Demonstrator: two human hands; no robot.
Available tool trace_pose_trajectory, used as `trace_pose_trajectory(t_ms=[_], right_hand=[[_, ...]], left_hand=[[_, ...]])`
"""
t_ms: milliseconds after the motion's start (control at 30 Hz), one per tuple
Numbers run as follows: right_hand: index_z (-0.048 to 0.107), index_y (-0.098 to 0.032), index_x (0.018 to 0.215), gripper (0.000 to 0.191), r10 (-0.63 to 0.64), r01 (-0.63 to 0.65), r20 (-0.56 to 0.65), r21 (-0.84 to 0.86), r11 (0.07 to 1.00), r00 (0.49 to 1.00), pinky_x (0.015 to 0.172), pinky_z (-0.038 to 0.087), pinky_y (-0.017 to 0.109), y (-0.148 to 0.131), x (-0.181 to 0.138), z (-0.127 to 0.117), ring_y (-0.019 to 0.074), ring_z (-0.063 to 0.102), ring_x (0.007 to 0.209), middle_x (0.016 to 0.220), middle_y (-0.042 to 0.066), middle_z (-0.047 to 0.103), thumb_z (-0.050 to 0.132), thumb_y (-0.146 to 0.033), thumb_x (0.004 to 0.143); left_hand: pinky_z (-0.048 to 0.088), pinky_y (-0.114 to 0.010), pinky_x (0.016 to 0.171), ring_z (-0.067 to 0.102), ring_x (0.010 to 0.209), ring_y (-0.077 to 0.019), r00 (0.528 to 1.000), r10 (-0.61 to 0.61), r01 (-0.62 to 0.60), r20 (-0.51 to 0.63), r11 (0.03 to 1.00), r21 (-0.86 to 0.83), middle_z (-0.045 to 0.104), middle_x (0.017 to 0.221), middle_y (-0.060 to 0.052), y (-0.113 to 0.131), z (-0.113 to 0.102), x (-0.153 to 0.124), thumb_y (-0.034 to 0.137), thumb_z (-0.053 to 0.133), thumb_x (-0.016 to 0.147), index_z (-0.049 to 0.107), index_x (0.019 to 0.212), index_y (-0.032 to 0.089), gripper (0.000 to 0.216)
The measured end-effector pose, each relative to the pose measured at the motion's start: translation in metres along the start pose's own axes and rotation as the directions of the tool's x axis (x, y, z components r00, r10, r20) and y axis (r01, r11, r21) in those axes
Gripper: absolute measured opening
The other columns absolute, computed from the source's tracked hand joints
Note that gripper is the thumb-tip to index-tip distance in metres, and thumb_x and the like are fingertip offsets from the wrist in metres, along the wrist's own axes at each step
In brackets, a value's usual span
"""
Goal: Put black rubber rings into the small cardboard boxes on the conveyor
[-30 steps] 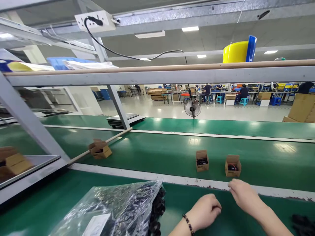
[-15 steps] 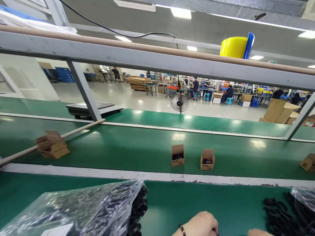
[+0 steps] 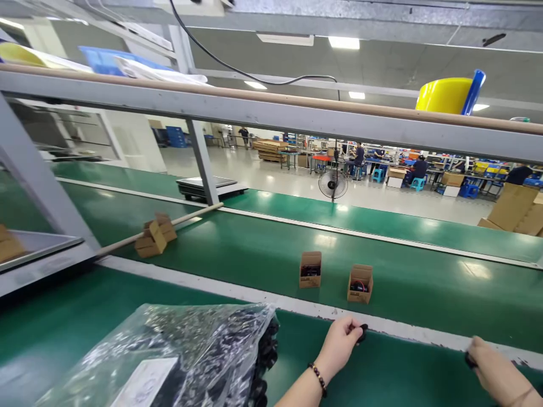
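Where the near green bench mat (image 3: pixel 382 379) meets its white far edge strip (image 3: pixel 254 294), the left hand (image 3: pixel 339 345) pinches a small black part (image 3: pixel 363 332) in curled fingertips. At the right end of that edge, the right hand (image 3: pixel 496 373) closes on another small dark piece (image 3: pixel 469 359). A clear plastic bag of black parts (image 3: pixel 182 362) lies at the near left; its white label (image 3: pixel 146 384) is too blurred to read. Either part, being lightly pinched at the edge strip, could slip onto the green conveyor belt (image 3: pixel 424 282) beyond. Two small open brown cardboard boxes (image 3: pixel 335 277) stand there; their printing is illegible. Farther left, a folded cardboard carton (image 3: pixel 155 234) leans on a wooden rod (image 3: pixel 186 217) and could jam there.
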State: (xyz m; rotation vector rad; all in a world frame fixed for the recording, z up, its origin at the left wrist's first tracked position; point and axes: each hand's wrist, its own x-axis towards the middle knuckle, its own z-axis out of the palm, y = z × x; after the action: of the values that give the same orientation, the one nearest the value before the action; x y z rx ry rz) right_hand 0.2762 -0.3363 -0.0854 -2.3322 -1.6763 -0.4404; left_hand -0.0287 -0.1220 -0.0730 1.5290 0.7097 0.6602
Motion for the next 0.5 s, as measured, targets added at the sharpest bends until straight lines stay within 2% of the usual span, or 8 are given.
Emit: trace_pose_trajectory(t_ms=[33, 67, 133, 200, 267, 333, 400, 500], right_hand=[[0.058, -0.022, 0.063, 0.029, -0.079, 0.078, 0.049, 0.032, 0.996, 0.996, 0.058, 0.046, 0.027, -0.023, 0.018, -0.006, 0.0159, 0.059, 0.063, 0.082, 0.007, 0.060, 0.036, -0.009, 0.076], [0.062, -0.021, 0.071, 0.032, -0.135, 0.132, 0.046, 0.065, 0.989, 0.990, 0.060, 0.047, 0.026, -0.048, 0.038, -0.012, 0.0151, 0.060, 0.067, 0.092, 0.008, 0.061, 0.033, -0.011, 0.082], [0.065, -0.019, 0.086, 0.035, -0.264, 0.267, -0.046, 0.077, 0.961, 0.964, 0.071, 0.047, 0.026, -0.103, 0.080, -0.018, 0.0148, 0.060, 0.079, 0.111, 0.010, 0.058, 0.031, -0.011, 0.087], [0.065, -0.017, 0.088, 0.032, -0.403, 0.409, -0.164, 0.001, 0.913, 0.900, 0.077, 0.046, 0.030, -0.154, 0.121, -0.015, 0.0179, 0.058, 0.087, 0.115, 0.012, 0.057, 0.034, -0.010, 0.087], [0.065, -0.015, 0.085, 0.026, -0.504, 0.498, -0.226, -0.088, 0.863, 0.834, 0.079, 0.045, 0.034, -0.192, 0.154, -0.001, 0.0209, 0.056, 0.092, 0.112, 0.012, 0.059, 0.041, -0.008, 0.084], [0.066, -0.014, 0.078, 0.021, -0.565, 0.552, -0.241, -0.123, 0.824, 0.789, 0.082, 0.044, 0.035, -0.217, 0.177, 0.018, 0.0217, 0.055, 0.092, 0.104, 0.012, 0.062, 0.047, -0.006, 0.080], [0.065, -0.014, 0.072, 0.018, -0.603, 0.593, -0.239, -0.120, 0.797, 0.762, 0.085, 0.043, 0.035, -0.233, 0.191, 0.038, 0.0212, 0.056, 0.089, 0.090, 0.011, 0.064, 0.051, -0.004, 0.075], [0.066, -0.014, 0.072, 0.016, -0.633, 0.625, -0.241, -0.122, 0.771, 0.735, 0.092, 0.041, 0.034, -0.246, 0.199, 0.061, 0.0210, 0.058, 0.089, 0.080, 0.009, 0.064, 0.054, -0.003, 0.069]], left_hand=[[0.039, -0.025, 0.058, 0.048, 0.058, -0.0137, 0.999, 0.011, -0.011, -0.035, 1.000, 0.008, 0.050, 0.060, 0.003, -0.002, 0.000, 0.002, 0.028, 0.052, 0.068, 0.050, 0.066, 0.018, 0.010], [0.039, -0.025, 0.059, 0.048, 0.059, -0.0140, 0.998, 0.027, -0.025, -0.064, 0.999, 0.031, 0.050, 0.059, 0.003, -0.003, 0.000, 0.003, 0.028, 0.052, 0.069, 0.050, 0.065, 0.018, 0.011], [0.039, -0.025, 0.059, 0.048, 0.060, -0.0145, 0.991, 0.073, -0.064, -0.111, 0.994, 0.083, 0.051, 0.060, 0.002, -0.006, -0.002, 0.004, 0.028, 0.051, 0.070, 0.051, 0.064, 0.018, 0.011], [0.039, -0.025, 0.059, 0.049, 0.061, -0.0145, 0.975, 0.134, -0.115, -0.177, 0.987, 0.110, 0.053, 0.062, 0.001, -0.005, -0.009, 0.006, 0.030, 0.051, 0.073, 0.053, 0.066, 0.018, 0.014], [0.039, -0.024, 0.057, 0.049, 0.060, -0.0140, 0.936, 0.197, -0.163, -0.291, 0.977, 0.135, 0.053, 0.062, 0.002, -0.001, -0.023, 0.010, 0.033, 0.049, 0.076, 0.054, 0.069, 0.018, 0.017], [0.040, -0.023, 0.056, 0.050, 0.058, -0.0135, 0.875, 0.259, -0.190, -0.409, 0.961, 0.201, 0.052, 0.060, 0.002, 0.006, -0.043, 0.017, 0.034, 0.046, 0.079, 0.053, 0.071, 0.018, 0.020], [0.042, -0.023, 0.056, 0.051, 0.058, -0.0134, 0.822, 0.308, -0.190, -0.479, 0.941, 0.279, 0.052, 0.060, 0.002, 0.013, -0.061, 0.027, 0.033, 0.043, 0.082, 0.052, 0.071, 0.017, 0.021], [0.044, -0.023, 0.060, 0.055, 0.063, -0.0140, 0.792, 0.345, -0.168, -0.504, 0.916, 0.364, 0.056, 0.064, 0.001, 0.020, -0.079, 0.045, 0.029, 0.040, 0.084, 0.054, 0.074, 0.017, 0.021]])
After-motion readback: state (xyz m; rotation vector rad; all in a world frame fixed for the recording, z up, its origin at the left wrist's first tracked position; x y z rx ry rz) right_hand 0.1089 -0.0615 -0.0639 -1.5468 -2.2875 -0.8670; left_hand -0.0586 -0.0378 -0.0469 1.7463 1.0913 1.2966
